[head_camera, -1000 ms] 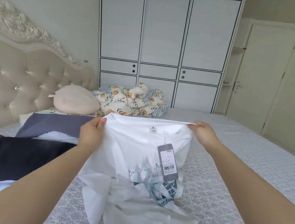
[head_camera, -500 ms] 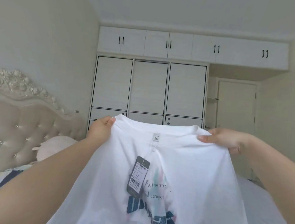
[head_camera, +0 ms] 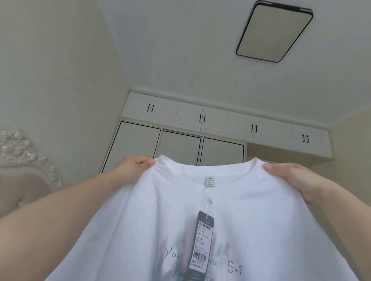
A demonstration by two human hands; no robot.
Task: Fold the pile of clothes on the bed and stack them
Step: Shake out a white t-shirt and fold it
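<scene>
T-shirt point(head_camera: 251, 217) raised higher; both hands grip shoulders; wardrobe point(head_camera: 180, 148) behind.

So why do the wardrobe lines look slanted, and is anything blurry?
Head view: the wide-angle lens splays the wardrobe and wall edges outward; soft even daylight, no glare; the hang tag print on the white T-shirt is too soft to read.

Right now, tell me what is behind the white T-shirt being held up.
Above the white T-shirt's collar, wardrobe doors and upper cabinets show. Their lower part and anything lower down are covered by the shirt.
</scene>
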